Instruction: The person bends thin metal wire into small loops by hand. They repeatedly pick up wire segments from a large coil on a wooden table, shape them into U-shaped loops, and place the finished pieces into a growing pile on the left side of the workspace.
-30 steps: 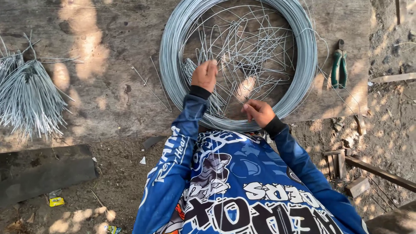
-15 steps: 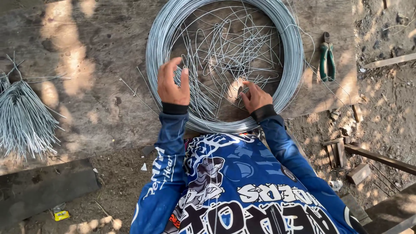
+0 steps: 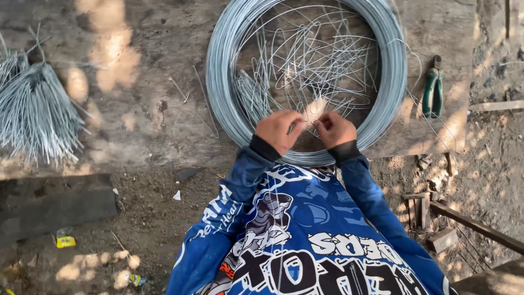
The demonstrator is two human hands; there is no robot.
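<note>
While both hands pinch a thin wire piece (image 3: 308,117) over the wire coil (image 3: 229,65) — left hand (image 3: 279,130), right hand (image 3: 334,129), fingers closed — a short, close grip steadies bending.

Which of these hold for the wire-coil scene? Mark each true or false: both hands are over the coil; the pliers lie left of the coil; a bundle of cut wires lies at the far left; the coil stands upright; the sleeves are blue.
1. The left hand and right hand are over the wire coil: true.
2. The pliers lie left of the coil: false, they lie to its right.
3. A bundle of cut wires lies at the far left: true.
4. The coil stands upright: false, it lies flat on the board.
5. The sleeves are blue: true.
</note>
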